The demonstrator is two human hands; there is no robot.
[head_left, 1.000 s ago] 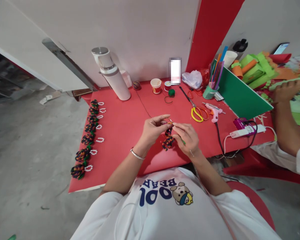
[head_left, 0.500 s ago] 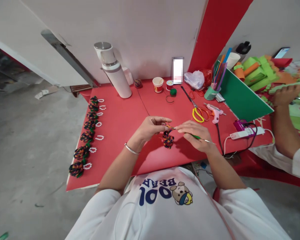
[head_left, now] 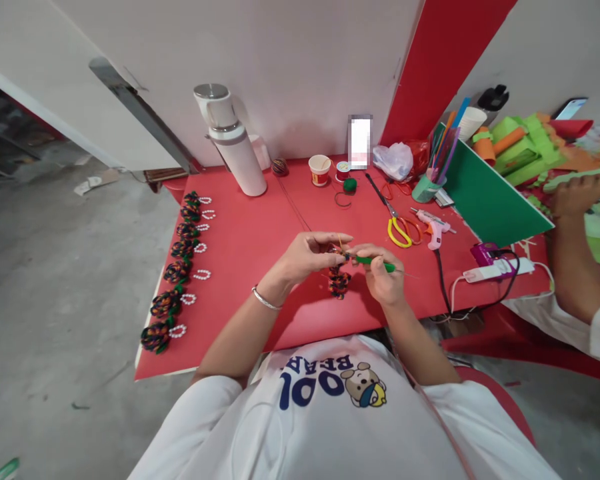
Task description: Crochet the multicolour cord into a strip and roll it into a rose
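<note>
My left hand (head_left: 314, 257) pinches the top of a dark multicoloured crochet piece (head_left: 339, 283), which hangs below the fingers above the red table. Between finger and thumb my right hand (head_left: 384, 277) grips a crochet hook (head_left: 375, 263) with a green handle; its tip end meets the crochet piece at my left fingertips. A thin strand of yarn (head_left: 295, 210) runs from the yarn ball (head_left: 279, 167) at the back of the table to my left hand. The exact stitch under the fingers is too small to make out.
Several crocheted flowers (head_left: 177, 271) with white bead loops line the table's left edge. Behind stand a white thermos (head_left: 237, 153), a paper cup (head_left: 319, 171) and a phone (head_left: 361, 143). Scissors (head_left: 399, 231), a pink glue gun (head_left: 435, 233) and a power strip (head_left: 497, 270) lie right. A co-worker's hand (head_left: 580, 195) is far right.
My right hand has turned and drawn in toward the left one, showing more of the hook's green handle. The left hand keeps its hold. The whole view has shifted slightly.
</note>
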